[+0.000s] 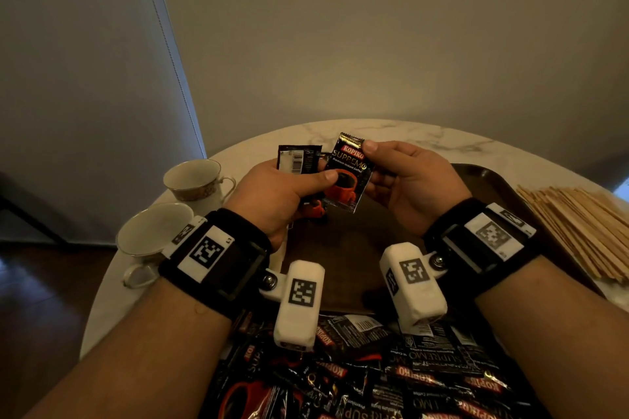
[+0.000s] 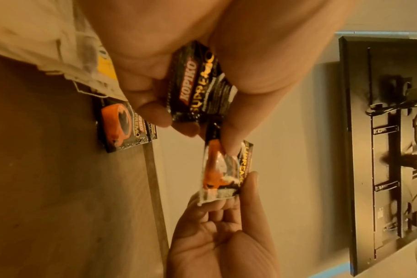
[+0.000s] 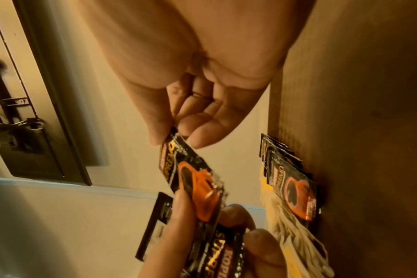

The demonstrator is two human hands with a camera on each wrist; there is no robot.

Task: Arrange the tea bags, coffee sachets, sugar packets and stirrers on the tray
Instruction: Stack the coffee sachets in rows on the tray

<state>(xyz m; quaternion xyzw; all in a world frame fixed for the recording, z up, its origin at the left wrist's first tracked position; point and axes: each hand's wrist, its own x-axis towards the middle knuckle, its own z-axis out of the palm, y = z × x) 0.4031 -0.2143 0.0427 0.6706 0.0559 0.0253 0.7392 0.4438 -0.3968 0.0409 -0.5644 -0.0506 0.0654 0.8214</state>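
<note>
Two white teacups (image 1: 190, 180) stand left of the dark brown tray (image 1: 483, 187) on the marble surface (image 1: 391, 133); wooden stirrers (image 1: 578, 224) lie right; both hands, left (image 1: 282, 194) and right (image 1: 412, 180), pinch a black Kopiko coffee sachet (image 1: 347, 173) above the tray; the left hand also grips further sachets.

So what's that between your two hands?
A coffee sachet, seen in the head view: the right hand pinches its top corner, the left hand its lower part, along with more sachets.

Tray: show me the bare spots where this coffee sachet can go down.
The tray is bare in its middle, under both hands, and toward the right rim beside the wooden stirrers. Crowded: the left edge, where coffee sachets and tea bags lie, and the near table, covered by the sachet pile.
</note>
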